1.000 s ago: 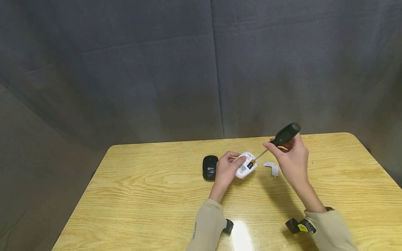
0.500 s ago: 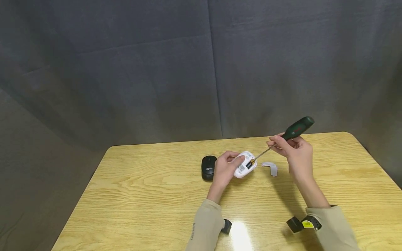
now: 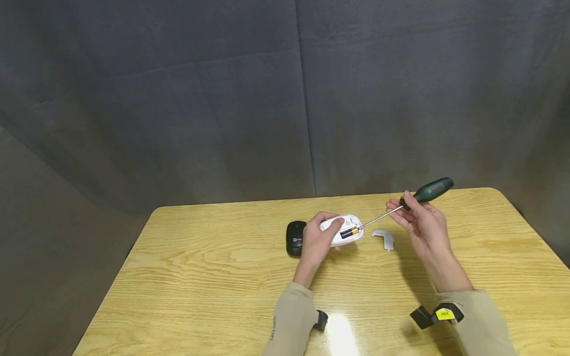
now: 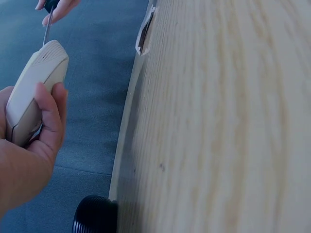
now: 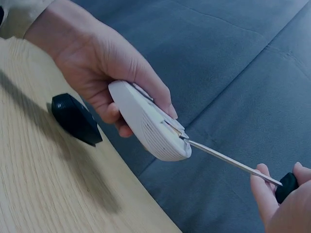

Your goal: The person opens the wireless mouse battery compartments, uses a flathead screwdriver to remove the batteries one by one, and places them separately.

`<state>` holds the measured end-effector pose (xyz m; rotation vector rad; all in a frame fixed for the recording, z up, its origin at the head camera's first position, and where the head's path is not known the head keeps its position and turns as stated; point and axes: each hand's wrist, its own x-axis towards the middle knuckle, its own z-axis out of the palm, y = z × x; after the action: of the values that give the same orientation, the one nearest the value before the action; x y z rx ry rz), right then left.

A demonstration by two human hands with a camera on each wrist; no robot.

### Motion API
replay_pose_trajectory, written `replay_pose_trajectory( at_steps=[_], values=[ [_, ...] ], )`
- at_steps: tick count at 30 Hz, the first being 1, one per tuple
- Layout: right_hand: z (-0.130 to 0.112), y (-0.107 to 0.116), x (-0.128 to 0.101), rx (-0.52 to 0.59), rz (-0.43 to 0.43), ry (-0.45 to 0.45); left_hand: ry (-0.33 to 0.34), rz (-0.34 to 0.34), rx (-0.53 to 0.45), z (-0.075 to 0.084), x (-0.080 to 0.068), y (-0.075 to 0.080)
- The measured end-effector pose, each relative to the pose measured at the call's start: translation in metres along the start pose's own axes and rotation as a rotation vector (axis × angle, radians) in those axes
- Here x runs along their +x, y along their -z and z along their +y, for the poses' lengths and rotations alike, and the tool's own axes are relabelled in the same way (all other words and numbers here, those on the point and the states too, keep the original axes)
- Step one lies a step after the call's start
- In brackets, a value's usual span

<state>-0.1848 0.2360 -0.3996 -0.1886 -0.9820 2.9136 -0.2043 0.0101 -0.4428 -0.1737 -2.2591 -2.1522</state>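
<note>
My left hand (image 3: 319, 236) grips a white computer mouse (image 3: 340, 241) with its underside turned up, thumb across it. In the mouse's open compartment lies a battery (image 3: 349, 232), black with a gold end. My right hand (image 3: 427, 227) holds a screwdriver (image 3: 434, 190) with a dark green handle. Its thin shaft (image 5: 228, 159) slants down to the mouse, and the tip is right at the gold end of the battery. In the left wrist view the white mouse (image 4: 36, 87) is held above the table, clear of it.
A black mouse (image 3: 295, 238) stands on the wooden table (image 3: 213, 277), just left of my left hand. The white battery cover (image 3: 385, 239) lies on the table between the two hands. A dark grey curtain (image 3: 222, 123) hangs behind the table's back edge.
My right hand has moved right and turned palm up, tilting the screwdriver flatter. My left hand has turned the white mouse more sideways, showing more of the battery.
</note>
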Motion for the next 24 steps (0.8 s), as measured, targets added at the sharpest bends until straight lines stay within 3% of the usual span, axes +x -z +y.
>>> replay_pose_trajectory(
  at_steps=[11,15,18,24],
  values=[
    [-0.006,0.010,0.003,0.257,0.092,-0.224,-0.018,0.015,0.032,0.000,0.000,-0.005],
    [-0.003,0.001,0.003,0.290,0.062,-0.299,-0.025,-0.031,0.053,-0.002,0.000,-0.011],
    [-0.002,-0.006,0.001,0.187,-0.004,-0.243,-0.019,-0.070,0.053,-0.003,0.000,-0.015],
    [-0.010,-0.003,-0.003,0.008,-0.051,-0.093,0.010,-0.032,0.021,-0.002,0.000,-0.014]
  ],
)
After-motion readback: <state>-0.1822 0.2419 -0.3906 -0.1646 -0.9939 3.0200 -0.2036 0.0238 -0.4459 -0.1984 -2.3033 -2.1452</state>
